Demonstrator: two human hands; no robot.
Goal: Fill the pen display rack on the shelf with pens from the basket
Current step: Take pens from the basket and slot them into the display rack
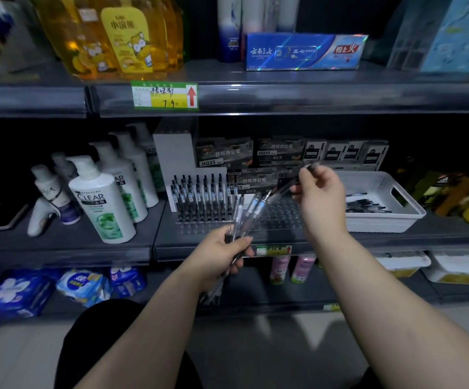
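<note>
A clear pen display rack point(279, 213) stands on the middle shelf; its left part holds several upright black pens point(199, 192), its right part shows bare holes. My left hand point(222, 255) grips a bunch of pens point(248, 213) fanned upward in front of the rack. Above the rack's right part, my right hand point(319, 192) pinches a single pen point(306, 171), tilted. To the right sits the white basket point(396, 217) with several pens point(365, 204) lying inside.
White shampoo bottles point(105, 203) crowd the shelf left of the rack. Dark pen boxes point(224, 154) are stacked behind it. A phone point(0, 217) lies at the far left. The upper shelf point(283, 98) with a toothpaste box point(303, 51) overhangs the rack.
</note>
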